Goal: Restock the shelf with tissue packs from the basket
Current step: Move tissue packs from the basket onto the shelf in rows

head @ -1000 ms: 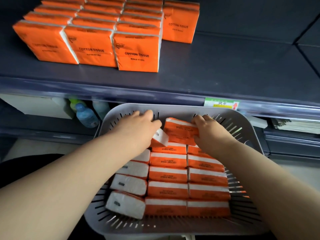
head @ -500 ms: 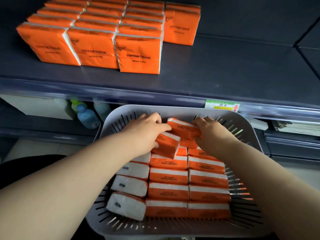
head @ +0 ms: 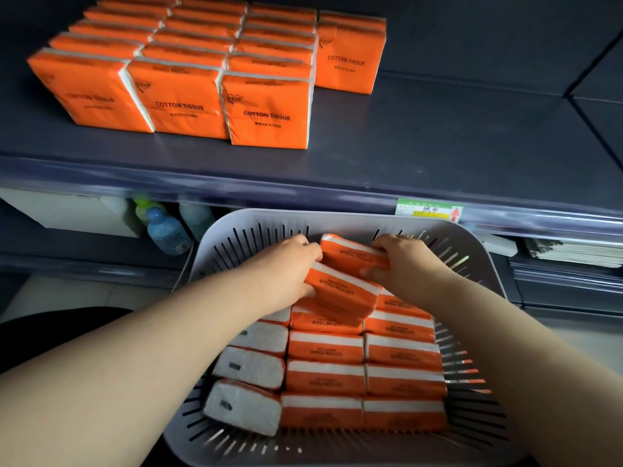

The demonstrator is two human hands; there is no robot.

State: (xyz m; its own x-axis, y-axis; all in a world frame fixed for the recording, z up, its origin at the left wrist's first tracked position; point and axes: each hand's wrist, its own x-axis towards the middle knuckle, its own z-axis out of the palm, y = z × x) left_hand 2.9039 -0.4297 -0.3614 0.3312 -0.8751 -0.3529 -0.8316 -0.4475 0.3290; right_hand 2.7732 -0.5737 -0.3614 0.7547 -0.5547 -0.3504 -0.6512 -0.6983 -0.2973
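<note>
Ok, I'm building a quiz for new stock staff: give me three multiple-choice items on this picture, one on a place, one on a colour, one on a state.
1. Where do the bottles stand, relative to the shelf and the basket?
A. on the shelf
B. below the shelf, left of the basket
C. inside the basket

2. What colour is the basket?
A. pale grey
B. green
C. red

3. What are the left hand and right hand doing?
A. both lie flat on the shelf
B. each grips a pack
C. both hang idle

Answers: 1 B, they show under the shelf edge, left of the basket. 2 A, its slotted wall is pale grey. 3 B, fingers curl round the left hand's pack and the right hand's pack.
</note>
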